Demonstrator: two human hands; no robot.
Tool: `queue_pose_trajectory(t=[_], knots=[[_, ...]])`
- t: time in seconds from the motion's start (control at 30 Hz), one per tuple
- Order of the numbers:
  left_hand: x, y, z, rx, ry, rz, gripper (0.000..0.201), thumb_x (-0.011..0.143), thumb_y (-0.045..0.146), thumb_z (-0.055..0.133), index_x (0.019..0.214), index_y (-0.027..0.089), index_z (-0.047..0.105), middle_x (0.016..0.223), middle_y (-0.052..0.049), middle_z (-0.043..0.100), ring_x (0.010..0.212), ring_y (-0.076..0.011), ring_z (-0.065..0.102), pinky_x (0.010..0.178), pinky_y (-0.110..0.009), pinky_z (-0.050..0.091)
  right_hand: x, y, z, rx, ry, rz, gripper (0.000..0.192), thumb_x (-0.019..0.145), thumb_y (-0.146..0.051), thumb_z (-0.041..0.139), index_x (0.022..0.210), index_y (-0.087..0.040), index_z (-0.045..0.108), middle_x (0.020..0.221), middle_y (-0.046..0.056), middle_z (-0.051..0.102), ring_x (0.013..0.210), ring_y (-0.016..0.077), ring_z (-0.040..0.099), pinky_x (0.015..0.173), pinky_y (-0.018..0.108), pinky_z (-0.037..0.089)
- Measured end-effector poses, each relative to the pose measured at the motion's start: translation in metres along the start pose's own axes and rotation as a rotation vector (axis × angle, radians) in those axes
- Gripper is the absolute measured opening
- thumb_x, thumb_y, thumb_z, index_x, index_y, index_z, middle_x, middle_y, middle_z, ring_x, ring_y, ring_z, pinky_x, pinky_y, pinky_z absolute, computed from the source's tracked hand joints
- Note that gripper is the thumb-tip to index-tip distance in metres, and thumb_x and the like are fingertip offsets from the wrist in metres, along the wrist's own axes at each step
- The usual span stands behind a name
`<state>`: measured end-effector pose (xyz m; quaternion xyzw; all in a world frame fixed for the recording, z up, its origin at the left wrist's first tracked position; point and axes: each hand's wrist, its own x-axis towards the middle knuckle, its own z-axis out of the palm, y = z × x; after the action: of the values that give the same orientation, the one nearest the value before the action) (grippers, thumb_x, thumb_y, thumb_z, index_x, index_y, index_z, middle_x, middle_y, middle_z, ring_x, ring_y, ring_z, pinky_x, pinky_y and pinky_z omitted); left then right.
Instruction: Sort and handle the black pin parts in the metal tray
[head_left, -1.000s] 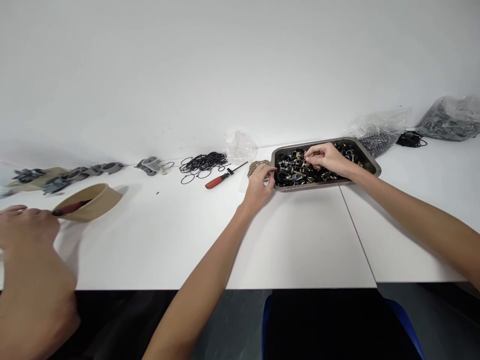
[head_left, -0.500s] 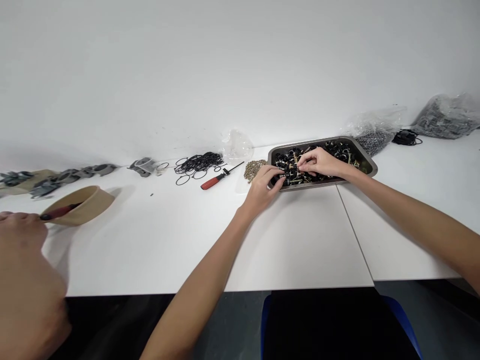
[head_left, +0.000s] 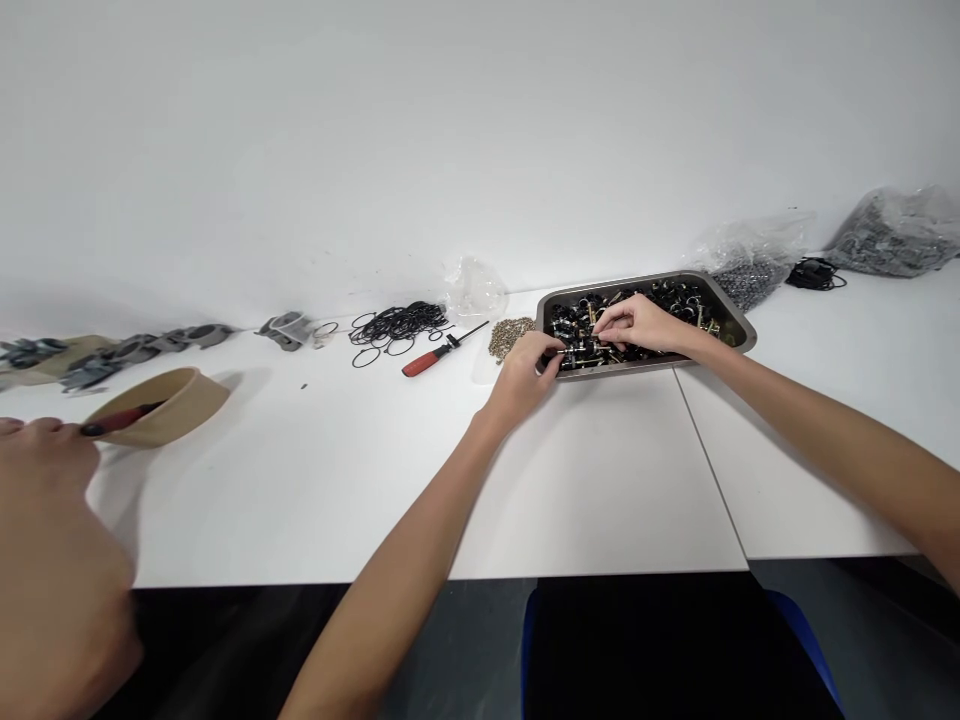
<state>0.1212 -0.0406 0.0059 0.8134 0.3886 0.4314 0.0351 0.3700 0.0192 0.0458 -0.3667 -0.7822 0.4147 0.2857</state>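
Co-worker's hand (head_left: pixel 52 560): at 8 o'clock, lower left corner, fingers curled around a dark red-tipped tool; not the wearer's own.
Tan bowl (head_left: pixel 161 405): at 9 o'clock on the tabletop (head_left: pixel 337 470), just beside the co-worker's fingers, tilted.
Grey parts (head_left: pixel 120 352): a row at 10 o'clock along the far edge, beyond the bowl.
Black rings (head_left: pixel 397 325): loose heap at 11 o'clock, near the wall.
Screwdriver (head_left: pixel 435 355): red handle, black shaft, lying flat just right of the rings, shaft pointing to 2 o'clock.
Brass pieces (head_left: pixel 510 333): small pile between the screwdriver and the tray, just beyond the left hand.
Left hand (head_left: pixel 523 375): at 12 o'clock, at the tray's near left corner; thumb and forefinger pressed together on a small part (head_left: pixel 579 349) at the tray's near edge.
Metal tray (head_left: pixel 739 322): at 1 o'clock on the tabletop, filled with black and brass small parts.
Right hand (head_left: pixel 643 322): over the tray's middle, fingertips pinching the other end of the same small part; the two hands nearly meet.
Small part, location: held between both hands, just above the tray's contents at its near left side. Its exact form is too small to tell.
Plastic bags (head_left: pixel 750 265): at 2 o'clock behind the tray, holding dark pieces; a second one at the far right edge.
Black cable bundle (head_left: pixel 814 272): between the two bags.
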Motion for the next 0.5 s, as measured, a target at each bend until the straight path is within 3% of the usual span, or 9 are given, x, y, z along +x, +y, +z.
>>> queue_pose_trajectory(t=[0.27, 0.5], knots=[[0.0, -0.0005, 0.0014, -0.028, 0.073, 0.079, 0.009, 0.095, 0.012, 0.061, 0.098, 0.019, 0.065, 0.092, -0.004, 0.07, 0.084, -0.0163, 0.065, 0.076, -0.031, 0.056, -0.0003, -0.001, -0.0018, -0.038, -0.01, 0.035, 0.012, 0.081, -0.026, 0.075, 0.088, -0.017, 0.079, 0.08, 0.008, 0.073, 0.061, 0.015, 0.061, 0.068, 0.036, 0.056], [0.0, -0.004, -0.0004, -0.034, 0.11, 0.109, 0.01, 0.095, 0.011, 0.062, 0.098, 0.019, 0.066, 0.091, -0.003, 0.069, 0.08, -0.0152, 0.062, 0.075, -0.03, 0.055, 0.0011, 0.0046, -0.0014, 0.02, 0.155, 0.026, 0.011, 0.081, -0.026, 0.077, 0.089, -0.018, 0.079, 0.083, 0.008, 0.074, 0.072, 0.0186, 0.065, 0.07, 0.036, 0.056]])
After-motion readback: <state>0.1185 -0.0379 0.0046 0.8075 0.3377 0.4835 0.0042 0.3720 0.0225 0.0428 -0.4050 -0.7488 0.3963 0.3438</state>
